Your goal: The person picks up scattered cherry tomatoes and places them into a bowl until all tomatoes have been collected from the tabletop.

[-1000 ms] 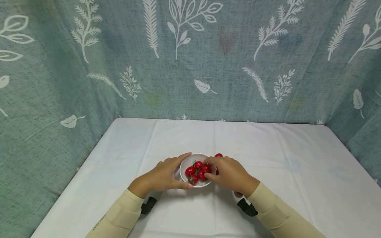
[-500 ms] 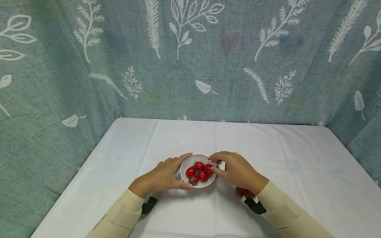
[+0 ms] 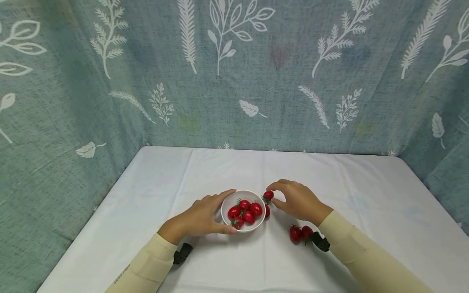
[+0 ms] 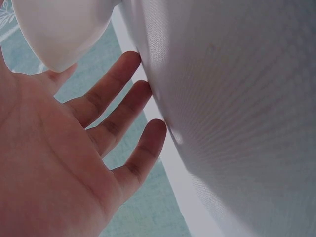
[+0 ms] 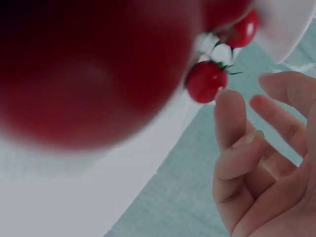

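Observation:
A small white bowl (image 3: 226, 200) with several cherry tomatoes (image 3: 248, 217) in it stands near the middle of the table. My left hand (image 3: 199, 215) holds the bowl's left side between thumb and index finger; the other fingers extend loosely below the bowl (image 4: 66, 29) in the left wrist view. My right hand (image 3: 298, 202) is spread around a cherry tomato (image 3: 269, 195) just right of the bowl, thumb and fingers apart. In the right wrist view, a fingertip is close to that tomato (image 5: 205, 82); whether it touches, I cannot tell. Another tomato (image 3: 267, 211) lies against the bowl's right side.
Two more cherry tomatoes (image 3: 295, 234) lie side by side under the right wrist, near its black strap (image 3: 320, 241). One looms large and blurred in the right wrist view. A white cloth covers the table (image 3: 227, 167); a green leaf-patterned curtain (image 3: 220, 101) hangs behind it.
My right hand has let go of a tomato inside the bowl and moved right and away, to the tomato beyond the rim. The left hand has stayed on the bowl.

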`<state>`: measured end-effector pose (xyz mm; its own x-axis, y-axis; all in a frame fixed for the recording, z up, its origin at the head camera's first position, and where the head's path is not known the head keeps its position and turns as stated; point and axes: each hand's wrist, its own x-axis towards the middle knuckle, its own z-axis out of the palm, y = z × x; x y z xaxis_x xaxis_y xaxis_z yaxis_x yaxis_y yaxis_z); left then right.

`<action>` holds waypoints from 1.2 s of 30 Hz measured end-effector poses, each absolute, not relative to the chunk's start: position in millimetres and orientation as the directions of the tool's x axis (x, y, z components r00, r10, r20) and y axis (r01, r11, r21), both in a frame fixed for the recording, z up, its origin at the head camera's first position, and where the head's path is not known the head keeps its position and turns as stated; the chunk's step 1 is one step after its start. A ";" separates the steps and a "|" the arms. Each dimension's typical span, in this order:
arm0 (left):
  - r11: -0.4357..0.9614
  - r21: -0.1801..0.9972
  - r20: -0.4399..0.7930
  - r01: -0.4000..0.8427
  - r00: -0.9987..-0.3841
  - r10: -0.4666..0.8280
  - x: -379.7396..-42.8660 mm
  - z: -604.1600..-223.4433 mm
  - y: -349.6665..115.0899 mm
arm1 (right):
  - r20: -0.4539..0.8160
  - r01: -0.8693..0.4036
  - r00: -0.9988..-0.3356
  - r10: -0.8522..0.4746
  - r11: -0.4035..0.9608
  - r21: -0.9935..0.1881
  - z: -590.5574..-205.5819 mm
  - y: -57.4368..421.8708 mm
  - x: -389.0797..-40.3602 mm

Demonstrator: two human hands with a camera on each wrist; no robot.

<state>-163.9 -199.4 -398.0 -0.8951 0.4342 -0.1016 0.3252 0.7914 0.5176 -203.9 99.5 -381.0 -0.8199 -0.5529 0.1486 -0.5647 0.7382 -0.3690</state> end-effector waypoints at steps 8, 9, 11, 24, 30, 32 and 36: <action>0.788 0.522 -0.098 0.325 -0.895 0.435 -162.6 -398.3 -199.6 | 0.042 -0.560 -0.817 -0.575 0.775 -0.291 -383.2 97.6 -216.1; 0.788 0.523 -0.098 0.326 -0.895 0.435 -162.5 -398.1 -199.6 | 0.034 -0.561 -0.816 -0.577 0.776 -0.288 -383.3 96.9 -216.9; 0.786 0.523 -0.095 0.329 -0.894 0.438 -162.5 -397.9 -199.7 | 0.023 -0.564 -0.812 -0.583 0.775 -0.285 -384.0 95.3 -218.2; 0.792 0.514 -0.101 0.328 -0.894 0.436 -162.9 -397.9 -200.0 | 0.021 -0.571 -0.809 -0.588 0.776 -0.268 -390.1 91.1 -222.4; 0.793 0.515 -0.104 0.325 -0.895 0.434 -162.7 -397.5 -200.1 | 0.011 -0.573 -0.805 -0.593 0.772 -0.275 -392.8 90.5 -223.7; 0.793 0.516 -0.105 0.325 -0.894 0.435 -162.7 -397.6 -200.2 | 0.004 -0.571 -0.805 -0.593 0.773 -0.276 -393.2 90.3 -223.7; 0.794 0.513 -0.103 0.327 -0.895 0.435 -163.0 -397.9 -200.4 | -0.002 -0.566 -0.808 -0.589 0.778 -0.272 -393.6 90.1 -223.4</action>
<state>-163.0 -200.4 -397.9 -0.8947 0.4348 -0.1025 0.3268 0.7936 0.5132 -223.4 90.1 -393.6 -0.8082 -0.5889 -0.0024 -0.5662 0.7782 -0.2717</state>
